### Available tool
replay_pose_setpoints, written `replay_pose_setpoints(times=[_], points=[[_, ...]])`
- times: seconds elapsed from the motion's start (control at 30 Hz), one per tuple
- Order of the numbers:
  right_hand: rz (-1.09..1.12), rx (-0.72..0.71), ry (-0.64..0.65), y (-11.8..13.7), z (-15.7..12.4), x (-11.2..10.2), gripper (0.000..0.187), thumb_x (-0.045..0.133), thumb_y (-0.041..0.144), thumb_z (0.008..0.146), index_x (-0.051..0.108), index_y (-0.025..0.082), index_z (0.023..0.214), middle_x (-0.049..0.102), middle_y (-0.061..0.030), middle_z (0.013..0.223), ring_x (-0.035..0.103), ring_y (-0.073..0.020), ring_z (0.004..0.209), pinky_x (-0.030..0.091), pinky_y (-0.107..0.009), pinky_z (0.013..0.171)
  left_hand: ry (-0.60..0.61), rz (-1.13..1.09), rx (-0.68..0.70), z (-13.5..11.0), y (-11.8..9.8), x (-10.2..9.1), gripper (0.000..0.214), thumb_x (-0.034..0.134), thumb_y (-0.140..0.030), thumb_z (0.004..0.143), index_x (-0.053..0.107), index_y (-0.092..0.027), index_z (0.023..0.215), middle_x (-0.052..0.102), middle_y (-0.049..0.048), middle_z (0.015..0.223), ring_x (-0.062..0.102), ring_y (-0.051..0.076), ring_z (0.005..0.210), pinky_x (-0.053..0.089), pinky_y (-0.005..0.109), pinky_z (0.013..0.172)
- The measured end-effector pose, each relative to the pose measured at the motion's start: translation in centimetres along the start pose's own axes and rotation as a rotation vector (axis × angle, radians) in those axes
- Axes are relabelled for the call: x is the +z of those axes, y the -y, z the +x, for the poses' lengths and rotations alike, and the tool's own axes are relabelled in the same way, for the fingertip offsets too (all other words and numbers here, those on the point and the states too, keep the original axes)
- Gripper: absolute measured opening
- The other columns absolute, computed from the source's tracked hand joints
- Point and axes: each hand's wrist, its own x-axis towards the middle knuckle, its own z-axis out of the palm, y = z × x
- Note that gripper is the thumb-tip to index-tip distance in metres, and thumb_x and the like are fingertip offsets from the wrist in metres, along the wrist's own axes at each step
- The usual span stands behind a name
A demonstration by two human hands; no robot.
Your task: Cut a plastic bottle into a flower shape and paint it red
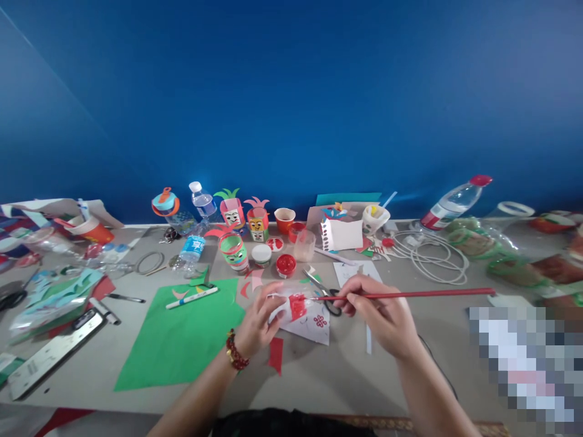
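Observation:
My right hand (382, 312) grips a long red paintbrush (423, 294) with fingers closed round its handle. The bristle end touches a patch of red paint on a see-through plastic cup (283, 306). My left hand (259, 318) steadies that cup from the left with curved fingers; its outline is hard to make out. Under it lies white paper (310, 331) bearing a red flower drawing. Scissors (324, 288) with black handles lie just behind, partly hidden by the brush and my right hand. A jar of red paint (286, 265) stands open behind the cup.
Green paper (177, 340) with a marker (192, 297) covers the left. At the back stand decorated cups (233, 252), a white-lidded jar (261, 255) and a water bottle (203, 203). A coiled white cable (432, 258) and a red-capped bottle (455, 203) are at right.

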Motion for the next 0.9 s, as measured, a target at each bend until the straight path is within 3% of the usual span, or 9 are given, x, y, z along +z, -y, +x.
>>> replay_pose_setpoints(times=[0.57,0.73,0.9], points=[[0.027,-0.025,-0.065,0.34,0.00,0.57,0.020,0.049,0.020,0.092,0.066,0.018,0.081,0.072,-0.0053,0.075,0.067,-0.0145,0.063,0.055,-0.022,0.054,-0.001,-0.026,0.009,0.01,0.05,0.07,0.049,0.056,-0.005,0.091,0.043,-0.025,0.134,0.047,0.0170,0.143,0.051,0.025,0.132,0.053,0.045,0.100],[0.045,-0.030,-0.017,0.22,0.07,0.78,0.019,0.049,0.019,0.092,0.066,0.018,0.083,0.072,-0.0048,0.075,0.068,-0.0151,0.064,0.056,-0.022,0.055,0.001,-0.023,0.005,-0.11,0.10,0.13,0.048,0.056,-0.005,0.091,0.044,-0.023,0.134,0.047,0.0179,0.143,0.051,0.025,0.132,0.053,0.044,0.101],[0.057,-0.008,-0.102,0.37,-0.01,0.81,0.019,0.050,0.020,0.092,0.066,0.019,0.082,0.072,-0.0042,0.074,0.066,-0.0136,0.061,0.055,-0.021,0.054,0.011,-0.020,-0.003,-0.02,-0.02,0.04,0.048,0.056,-0.006,0.091,0.044,-0.025,0.133,0.048,0.0173,0.142,0.053,0.025,0.131,0.054,0.044,0.099]])
